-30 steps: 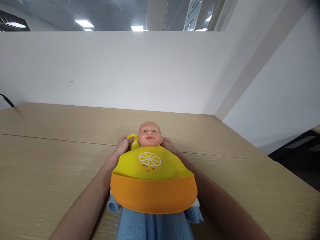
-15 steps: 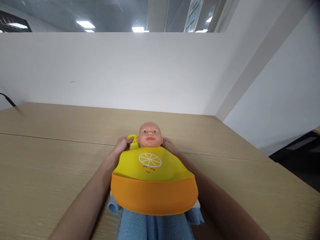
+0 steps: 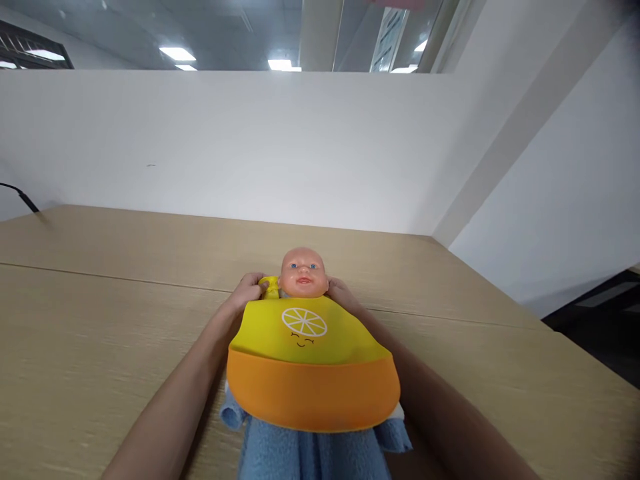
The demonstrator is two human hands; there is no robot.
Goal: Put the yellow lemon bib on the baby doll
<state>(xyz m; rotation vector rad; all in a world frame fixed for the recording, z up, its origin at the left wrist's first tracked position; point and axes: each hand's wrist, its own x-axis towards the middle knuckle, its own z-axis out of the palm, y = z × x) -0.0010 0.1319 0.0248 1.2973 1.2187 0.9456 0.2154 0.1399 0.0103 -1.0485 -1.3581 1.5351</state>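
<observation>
A baby doll (image 3: 303, 272) in blue fleecy clothes (image 3: 313, 453) lies face up on the table in front of me. Over its chest is a yellow silicone bib (image 3: 260, 323) with a white citrus slice and a smiling face. The bib's wide orange pocket (image 3: 314, 393) faces me. My left hand (image 3: 249, 289) is closed, pinching the yellow neck strap (image 3: 271, 287) of the bib beside the doll's head. On the other side, my right hand (image 3: 340, 293) is against the doll's head and neck, its fingers mostly hidden behind them.
The wooden table (image 3: 125, 320) has a seam running across it. A white partition (image 3: 250, 147) rises along its far edge, with glass above. A black cable (image 3: 25, 198) hangs at the far left, and a dark object (image 3: 605, 320) is beyond the right edge.
The strap end in my left hand has tipped and shows less of its flat face. The whole view has shifted slightly. My right hand stays by the doll's head.
</observation>
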